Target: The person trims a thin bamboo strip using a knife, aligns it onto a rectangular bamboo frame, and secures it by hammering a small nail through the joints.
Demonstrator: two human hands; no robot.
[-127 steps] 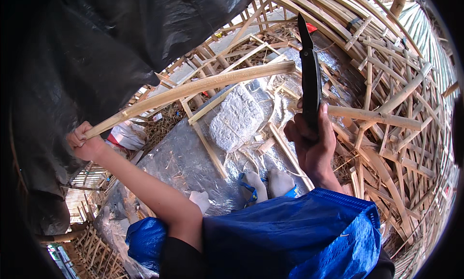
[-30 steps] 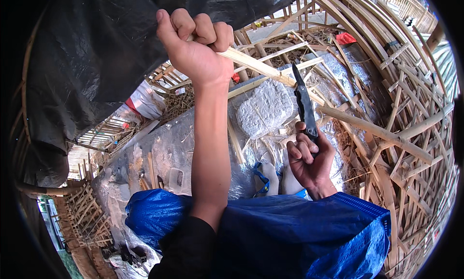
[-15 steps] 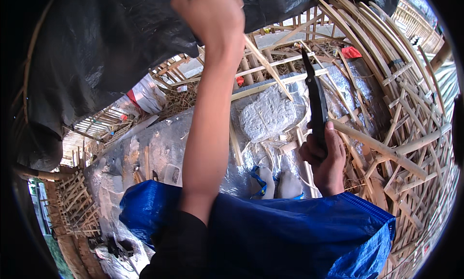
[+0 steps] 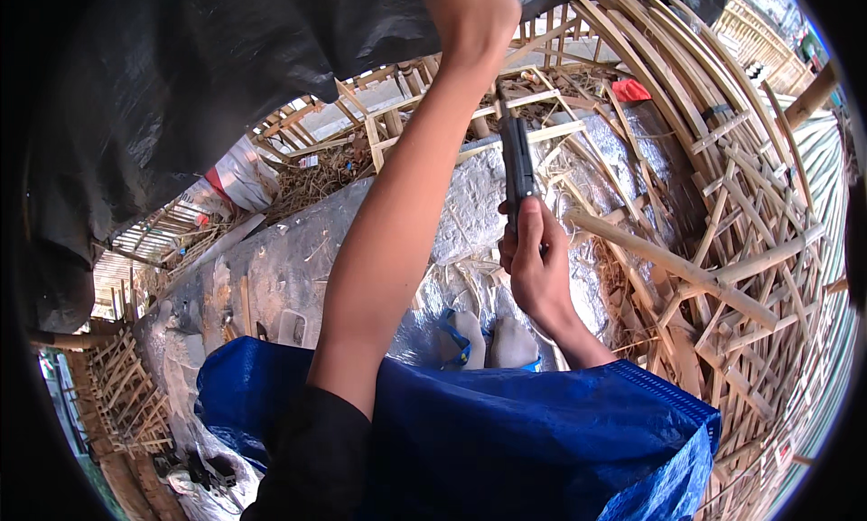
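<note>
My right hand [image 4: 539, 264] is wrapped round the handle of a black knife [image 4: 517, 164], with the thumb lying along it. The knife stands nearly upright, and its upper end reaches close to my left wrist. My left hand [image 4: 474, 20] is raised at the top of the view, blurred, its fingers hidden or cut off by the edge. Whatever it may hold does not show. Below both hands, a blue plastic sheet [image 4: 506, 422] covers my lap. My feet [image 4: 515, 342], pale with blue straps, rest beyond it among thin bamboo shavings [image 4: 456, 282].
Long bamboo strips [image 4: 673, 47] curve along the right, above a heap of woven bamboo pieces [image 4: 768, 295]. A thick bamboo pole [image 4: 673, 259] lies close to my right hand. Black sheeting [image 4: 199, 79] hangs at upper left. A white sack [image 4: 246, 178] lies beneath it.
My left hand has moved right; the bamboo strip that slanted down beside its wrist no longer shows plainly. My right hand and the knife have moved left, towards the left wrist.
</note>
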